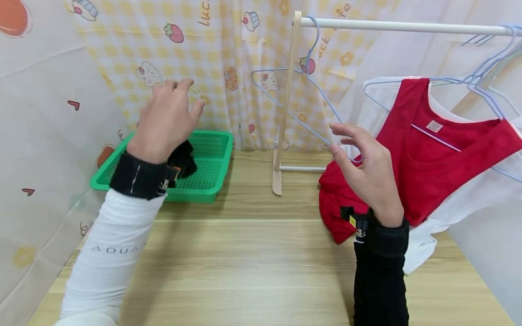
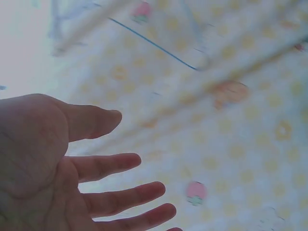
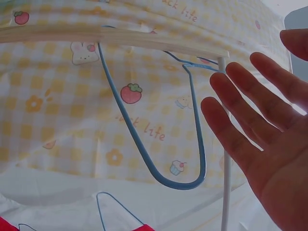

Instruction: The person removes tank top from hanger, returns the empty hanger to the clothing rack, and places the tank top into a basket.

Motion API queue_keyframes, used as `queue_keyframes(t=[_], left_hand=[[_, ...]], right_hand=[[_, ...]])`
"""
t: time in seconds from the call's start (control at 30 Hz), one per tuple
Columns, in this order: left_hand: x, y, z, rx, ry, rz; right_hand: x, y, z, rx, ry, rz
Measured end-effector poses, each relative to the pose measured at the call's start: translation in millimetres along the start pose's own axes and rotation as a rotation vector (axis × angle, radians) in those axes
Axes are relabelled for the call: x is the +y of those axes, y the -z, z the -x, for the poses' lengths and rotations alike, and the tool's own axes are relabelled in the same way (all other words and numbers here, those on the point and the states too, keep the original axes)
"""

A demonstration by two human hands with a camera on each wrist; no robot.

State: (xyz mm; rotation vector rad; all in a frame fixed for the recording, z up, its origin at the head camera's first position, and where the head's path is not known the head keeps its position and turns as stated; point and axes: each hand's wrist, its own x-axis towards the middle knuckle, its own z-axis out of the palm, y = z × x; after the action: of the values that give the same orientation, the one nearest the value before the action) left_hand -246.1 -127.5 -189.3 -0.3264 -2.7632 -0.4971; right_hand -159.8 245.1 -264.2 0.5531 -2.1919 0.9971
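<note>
My left hand (image 1: 165, 120) is raised above and in front of the green basket (image 1: 197, 196), holding nothing. In the left wrist view, its fingers (image 2: 122, 198) and thumb are extended and spread. My right hand (image 1: 371, 170) is up near the lower right end of an empty blue clothes hanger (image 1: 302, 122). Seen from the right wrist, that hanger (image 3: 179, 186) is apart from the loosely straight fingers. The hanger hangs turned at the left end of the rack's white rail (image 1: 399, 27). Right of this hand, a red sleeveless top (image 1: 420, 194) hangs on a blue hanger.
Black cloth (image 1: 185, 160) lies in the basket. Crumpled red cloth (image 1: 338, 203) lies below the hanging top, and white cloth (image 1: 422, 246) reaches the wooden table (image 1: 244, 267). The rack's wooden post (image 1: 288, 90) stands between my hands, before a patterned curtain (image 1: 195, 59).
</note>
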Motion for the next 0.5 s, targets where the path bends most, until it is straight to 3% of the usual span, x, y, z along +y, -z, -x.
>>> queue_keyframes(t=[0.17,0.33,0.5], left_hand=[[26.9,-7.4,37.9,0.152,-0.048,0.092],[43.2,-18.0,66.3,0.176,-0.063,0.206],[47.3,-33.9,85.6,0.202,-0.052,0.321]], right_hand=[[0.7,-1.8,0.6,-0.024,-0.013,0.006],[1.2,-4.1,0.9,-0.048,-0.006,0.022],[0.3,-6.4,-0.1,-0.079,-0.002,0.032]])
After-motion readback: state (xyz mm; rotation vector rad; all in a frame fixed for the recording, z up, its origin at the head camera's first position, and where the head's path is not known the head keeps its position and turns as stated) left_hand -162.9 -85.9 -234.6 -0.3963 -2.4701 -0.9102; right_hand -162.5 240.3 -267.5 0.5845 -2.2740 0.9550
